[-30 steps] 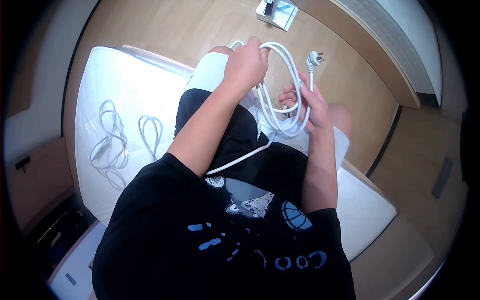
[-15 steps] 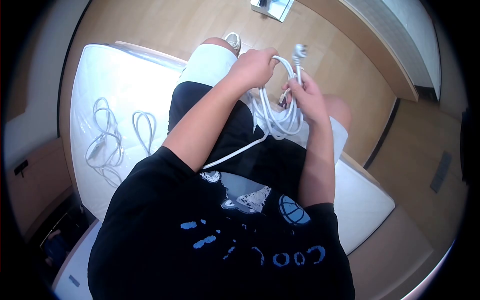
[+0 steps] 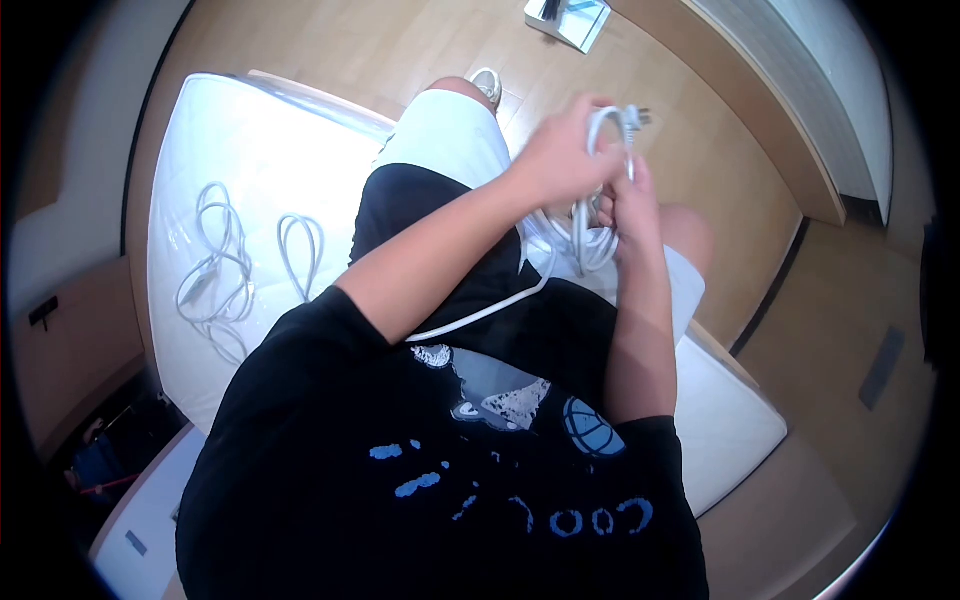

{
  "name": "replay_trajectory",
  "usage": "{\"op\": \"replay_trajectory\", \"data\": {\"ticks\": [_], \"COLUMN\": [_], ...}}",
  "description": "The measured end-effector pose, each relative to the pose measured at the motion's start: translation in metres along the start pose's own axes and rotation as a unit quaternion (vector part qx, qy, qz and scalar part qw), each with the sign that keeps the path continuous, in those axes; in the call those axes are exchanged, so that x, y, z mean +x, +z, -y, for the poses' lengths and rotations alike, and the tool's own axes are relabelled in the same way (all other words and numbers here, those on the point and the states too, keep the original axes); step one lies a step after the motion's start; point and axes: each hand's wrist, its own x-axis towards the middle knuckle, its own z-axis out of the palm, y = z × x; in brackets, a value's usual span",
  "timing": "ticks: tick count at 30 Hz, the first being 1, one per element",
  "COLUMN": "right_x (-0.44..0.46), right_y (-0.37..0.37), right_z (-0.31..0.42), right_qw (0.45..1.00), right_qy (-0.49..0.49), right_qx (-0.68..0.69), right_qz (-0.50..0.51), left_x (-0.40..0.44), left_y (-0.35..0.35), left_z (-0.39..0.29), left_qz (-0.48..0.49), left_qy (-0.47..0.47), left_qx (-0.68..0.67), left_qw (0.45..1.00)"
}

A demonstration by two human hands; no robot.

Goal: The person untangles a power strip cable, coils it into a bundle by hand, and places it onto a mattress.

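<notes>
A white cable is bunched in loops between my two hands, above my lap. My left hand is closed on the upper part of the loops, slightly blurred, and reaches across to my right hand. The fingers of my right hand are wrapped round the same bundle, partly hidden by the cable and the other hand. The three-pin plug sticks up just above the hands. One length of cable runs down across the black shirt toward my left side.
A white, plastic-covered mattress lies beneath me. On its left part rest a tangled cable and a smaller loop of cable. A white dustpan stands on the wooden floor at the top.
My left hand has moved right, up against my right hand. The wide loops have been drawn into a tighter bundle. The plug dipped left, then came back right.
</notes>
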Motion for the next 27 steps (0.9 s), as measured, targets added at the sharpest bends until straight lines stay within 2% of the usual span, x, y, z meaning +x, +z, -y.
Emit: {"op": "replay_trajectory", "data": {"ticks": [2,3,4,6,7,8,9,10,11,14,16,18,19,22,23,25,26,27], "right_x": [-0.001,-0.003,-0.004,-0.007,-0.008,-0.009,-0.013,-0.018,-0.023,-0.033,-0.035,-0.045,-0.048,-0.060,-0.063,-0.072,-0.077,-0.082], "right_y": [-0.001,-0.003,-0.010,-0.030,-0.031,-0.034,-0.038,-0.040,-0.038,-0.026,-0.004,0.023,0.033,0.065,0.074,0.095,0.104,0.109], "right_z": [0.004,0.006,0.007,0.012,0.014,0.016,0.016,0.018,0.021,0.022,0.017,0.020,0.018,0.024,0.028,0.043,0.045,0.044], "right_qw": [0.993,0.984,0.972,0.930,0.913,0.891,0.863,0.828,0.830,0.845,0.894,0.960,0.956,0.941,0.922,0.872,0.894,0.928], "right_qy": [-0.080,-0.120,-0.106,-0.082,-0.074,-0.098,-0.119,-0.138,-0.142,-0.116,-0.077,-0.033,-0.020,0.030,0.028,0.028,0.006,-0.028], "right_qx": [0.089,0.132,0.208,0.356,0.400,0.433,0.462,0.486,0.479,0.457,0.399,0.278,0.286,0.307,0.331,0.375,0.334,0.262], "right_qz": [-0.013,-0.020,0.001,0.043,0.017,0.093,0.168,0.243,0.248,0.251,0.189,0.028,0.065,0.141,0.199,0.313,0.298,0.262], "left_x": [-0.022,-0.031,-0.039,-0.056,-0.065,-0.071,-0.076,-0.083,-0.088,-0.085,-0.072,-0.066,-0.066,-0.068,-0.069,-0.075,-0.080,-0.087], "left_y": [-0.004,-0.005,-0.007,-0.023,-0.040,-0.049,-0.048,-0.045,-0.041,-0.024,-0.025,-0.031,-0.034,-0.051,-0.054,-0.070,-0.076,-0.074], "left_z": [-0.030,-0.030,-0.030,-0.035,-0.041,-0.045,-0.039,-0.027,-0.015,0.002,-0.010,-0.036,-0.043,-0.069,-0.081,-0.105,-0.110,-0.111], "left_qz": [0.085,0.048,0.011,0.054,0.135,0.212,0.240,0.262,0.276,0.082,0.058,0.079,0.092,0.077,0.048,0.124,0.160,0.146], "left_qy": [0.054,0.085,0.116,0.049,-0.052,-0.153,-0.247,-0.336,-0.418,-0.324,-0.170,-0.097,-0.042,0.041,0.021,-0.042,-0.075,-0.050], "left_qx": [-0.072,-0.029,0.014,0.053,0.049,0.045,-0.070,-0.183,-0.293,-0.549,-0.555,-0.520,-0.499,-0.339,-0.350,-0.289,-0.256,-0.247], "left_qw": [0.992,0.995,0.993,0.996,0.988,0.964,0.936,0.886,0.815,0.766,0.812,0.845,0.861,0.937,0.935,0.948,0.950,0.957]}}
